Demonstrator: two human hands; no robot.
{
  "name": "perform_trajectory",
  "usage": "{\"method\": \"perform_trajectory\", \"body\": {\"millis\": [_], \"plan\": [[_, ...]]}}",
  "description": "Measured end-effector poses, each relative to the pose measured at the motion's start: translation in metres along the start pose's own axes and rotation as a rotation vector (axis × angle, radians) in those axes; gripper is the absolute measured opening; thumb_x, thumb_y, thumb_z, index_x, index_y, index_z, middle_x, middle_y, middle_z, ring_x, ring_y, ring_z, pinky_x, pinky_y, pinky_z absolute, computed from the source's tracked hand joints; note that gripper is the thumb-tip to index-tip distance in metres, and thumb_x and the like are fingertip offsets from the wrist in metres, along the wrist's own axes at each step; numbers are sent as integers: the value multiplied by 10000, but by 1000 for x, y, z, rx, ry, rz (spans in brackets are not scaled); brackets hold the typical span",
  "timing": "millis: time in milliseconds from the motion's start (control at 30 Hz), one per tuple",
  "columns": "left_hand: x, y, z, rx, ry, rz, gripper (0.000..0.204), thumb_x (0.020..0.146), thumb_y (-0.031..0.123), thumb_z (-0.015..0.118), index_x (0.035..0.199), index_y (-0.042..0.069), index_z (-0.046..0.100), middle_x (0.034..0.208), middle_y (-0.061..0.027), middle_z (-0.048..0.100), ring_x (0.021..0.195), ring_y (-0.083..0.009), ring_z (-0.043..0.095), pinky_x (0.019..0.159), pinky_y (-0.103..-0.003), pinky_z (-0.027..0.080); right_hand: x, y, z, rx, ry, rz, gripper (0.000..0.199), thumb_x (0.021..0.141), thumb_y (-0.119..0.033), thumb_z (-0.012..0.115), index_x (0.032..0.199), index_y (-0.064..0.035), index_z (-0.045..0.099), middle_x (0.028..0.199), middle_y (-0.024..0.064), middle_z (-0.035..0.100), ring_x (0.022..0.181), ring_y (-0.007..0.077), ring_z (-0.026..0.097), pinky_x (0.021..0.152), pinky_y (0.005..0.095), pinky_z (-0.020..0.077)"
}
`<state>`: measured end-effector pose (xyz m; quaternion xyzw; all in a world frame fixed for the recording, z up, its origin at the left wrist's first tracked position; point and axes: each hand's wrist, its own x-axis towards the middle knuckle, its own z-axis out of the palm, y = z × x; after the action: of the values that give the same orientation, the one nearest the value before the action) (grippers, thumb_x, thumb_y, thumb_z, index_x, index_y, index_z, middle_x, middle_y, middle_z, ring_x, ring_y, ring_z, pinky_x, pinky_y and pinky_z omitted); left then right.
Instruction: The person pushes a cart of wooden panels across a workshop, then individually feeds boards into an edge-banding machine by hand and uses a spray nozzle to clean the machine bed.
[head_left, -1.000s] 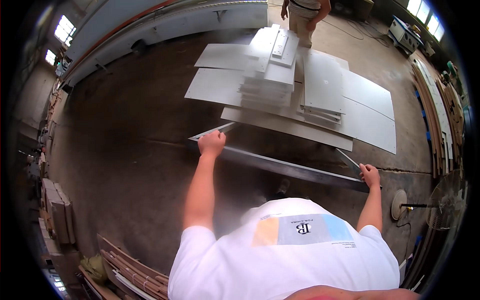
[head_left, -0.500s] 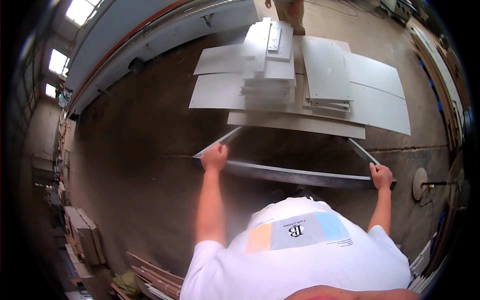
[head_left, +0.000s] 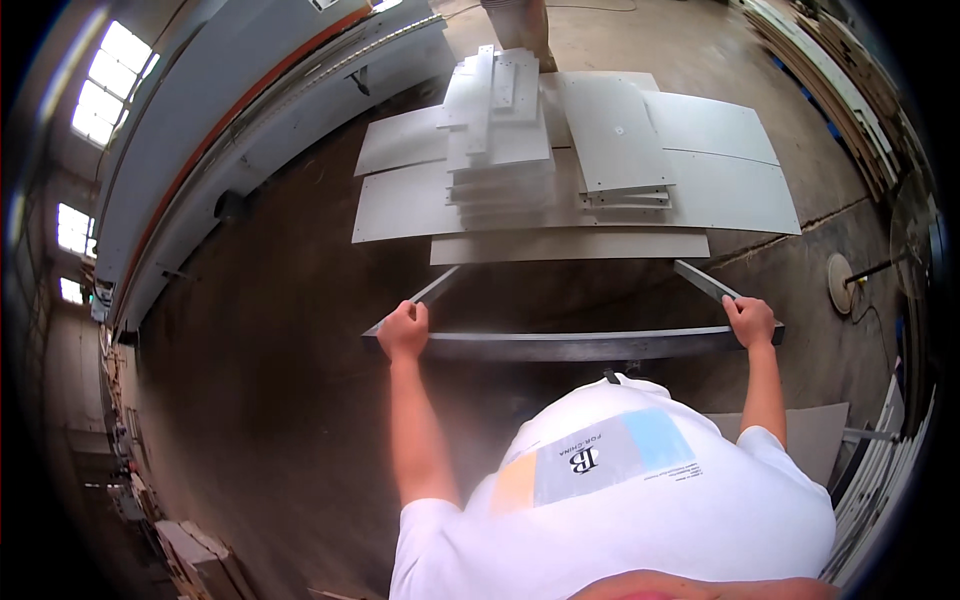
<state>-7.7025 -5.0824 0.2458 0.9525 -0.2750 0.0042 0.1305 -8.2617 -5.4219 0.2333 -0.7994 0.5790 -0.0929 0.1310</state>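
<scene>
A metal frame (head_left: 575, 346) with a long near bar and two side bars lies across in front of me. My left hand (head_left: 404, 331) is closed round its left side bar close to the near corner. At the opposite corner my right hand (head_left: 752, 321) grips the right side bar. The side bars run away from me toward large white panels (head_left: 400, 205), and their far ends pass out of sight there. Smaller white boards are stacked on the panels in a left pile (head_left: 500, 145) and a right pile (head_left: 620, 140). A narrow panel (head_left: 570, 245) sticks out nearest me.
Another person's legs (head_left: 520, 30) stand beyond the panels. A long grey machine (head_left: 270, 110) lines the left side. Long boards (head_left: 830, 85) lie at far right, above a stand's round base (head_left: 841, 284). Stacked panels (head_left: 880, 500) stand at lower right, and more boards (head_left: 205, 560) at lower left.
The view has turned, and the panels and frame sit further left in it. The near bar looks more level. Both hands keep their hold. A flat board has come into view beside my right arm.
</scene>
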Motion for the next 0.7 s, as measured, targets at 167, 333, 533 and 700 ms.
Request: {"method": "perform_trajectory", "body": {"millis": [167, 333, 533, 700], "plan": [[44, -61, -8, -48, 15, 94, 358, 925, 411, 552, 822, 94, 683, 825, -170, 719, 822, -404, 686, 731, -504, 528, -50, -53, 32, 11, 40, 68, 525, 932, -516, 590, 703, -50, 657, 728, 192, 646, 732, 423, 640, 628, 505, 479], [93, -108, -16, -22, 3, 129, 362, 921, 405, 554, 799, 81, 661, 812, -167, 710, 820, -404, 679, 730, -504, 524, -76, -117, 46, 4, 50, 138, 527, 939, -518, 582, 710, -47, 647, 736, 198, 647, 751, 427, 642, 641, 498, 487], [142, -150, -27, -12, -42, 151, 353, 915, 402, 566, 800, 88, 680, 803, -146, 717, 798, -381, 687, 724, -488, 528, -108, -177, 69, 27, 61, 160, 553, 954, -512, 572, 693, -25, 591, 710, 226, 592, 707, 453, 591, 612, 514, 437], [183, -168, -24, -40, -23, 233, 349, 916, 419, 555, 853, 122, 727, 785, -164, 724, 782, -389, 703, 734, -488, 536, -122, -209, 84, 32, 106, 189, 517, 953, -471, 600, 697, -21, 591, 702, 230, 584, 698, 457, 590, 601, 518, 435]]}}
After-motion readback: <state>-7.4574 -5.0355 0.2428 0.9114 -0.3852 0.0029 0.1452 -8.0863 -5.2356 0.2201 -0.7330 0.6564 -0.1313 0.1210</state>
